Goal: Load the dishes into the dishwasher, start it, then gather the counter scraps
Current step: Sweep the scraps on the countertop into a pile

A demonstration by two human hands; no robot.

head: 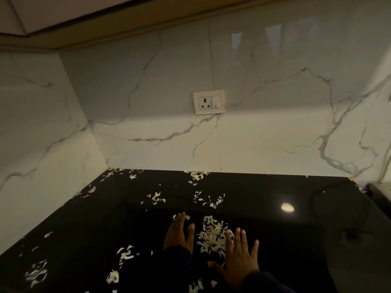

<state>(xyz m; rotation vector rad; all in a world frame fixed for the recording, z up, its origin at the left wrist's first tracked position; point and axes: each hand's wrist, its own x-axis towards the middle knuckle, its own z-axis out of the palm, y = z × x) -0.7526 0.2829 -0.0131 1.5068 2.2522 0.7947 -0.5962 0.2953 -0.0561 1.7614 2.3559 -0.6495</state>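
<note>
A glossy black counter [275,240] is strewn with pale shredded vegetable scraps. The largest heap of scraps [211,234] lies between my two hands. My left hand [179,233] rests flat on the counter just left of the heap, fingers together and pointing away. My right hand [239,252] lies flat with fingers spread at the heap's right edge, its fingertips touching the scraps. Neither hand holds anything. Smaller scatterings of scraps lie at the back wall [197,175], mid counter [157,197] and front left [37,271]. No dishwasher or dishes are in view.
White marble-patterned walls close the counter at the back and left, meeting in a corner [106,166]. A wall socket with switch [208,101] sits above the counter. A ceiling light reflects on the counter [287,207]. A dark edge [378,193] shows at far right.
</note>
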